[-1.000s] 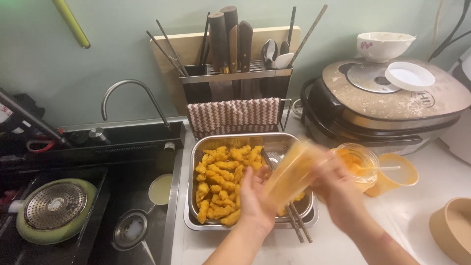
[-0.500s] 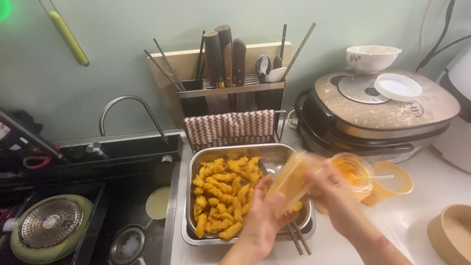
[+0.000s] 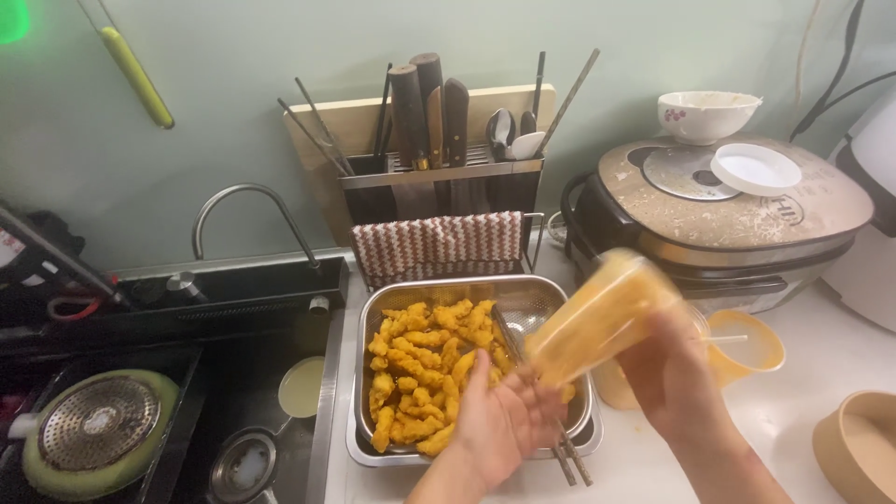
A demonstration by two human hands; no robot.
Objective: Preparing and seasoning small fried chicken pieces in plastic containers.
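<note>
My right hand (image 3: 674,378) holds a clear plastic cup of yellow powder or crumbs (image 3: 597,317), tilted with its mouth down toward my left palm. My left hand (image 3: 502,422) is open, palm up, under the cup's mouth, over the right part of a steel tray (image 3: 471,287). The tray holds a heap of golden fried pieces (image 3: 422,378) on its left side. A pair of chopsticks (image 3: 569,459) lies across the tray's right front corner.
A knife and utensil rack (image 3: 439,159) with a striped cloth (image 3: 437,245) stands behind the tray. A cooker (image 3: 737,210) with a bowl (image 3: 707,114) and lid sits at right. An orange scoop cup (image 3: 747,343) and a tan bowl (image 3: 859,443) are nearby. A black sink (image 3: 233,392) lies left.
The tilted cup has stayed over the tray while my left hand opened beneath its mouth. The view has shifted slightly downward and to the left.
</note>
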